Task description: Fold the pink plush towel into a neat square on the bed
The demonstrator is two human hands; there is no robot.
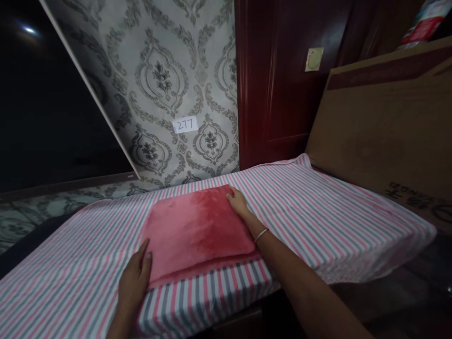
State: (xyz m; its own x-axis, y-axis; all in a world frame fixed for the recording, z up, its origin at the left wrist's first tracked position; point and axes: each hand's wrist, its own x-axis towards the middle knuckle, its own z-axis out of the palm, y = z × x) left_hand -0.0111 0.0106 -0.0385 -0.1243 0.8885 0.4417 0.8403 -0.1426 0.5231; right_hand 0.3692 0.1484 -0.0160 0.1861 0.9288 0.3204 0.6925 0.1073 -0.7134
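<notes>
A pink and deep-red plush cloth [197, 226], folded into a flat rectangle with a second layer showing along its near edge, lies on a striped sheet [300, 202]. At its far right corner, my right hand [238, 202] has the thumb and fingers closed about the edge. My left hand [136, 270] rests along the near left edge, fingers stretched out and thumb against the plush. Part of the left fingers is hard to make out. A thin bracelet [261, 234] circles my right wrist.
A large cardboard box [381, 127] stands on the right, with a bottle [425, 23] above it. A dark screen [60, 103] is at the left. Behind the table are patterned wallpaper, a paper label [185, 125] reading 277, and a dark red wood panel [271, 84].
</notes>
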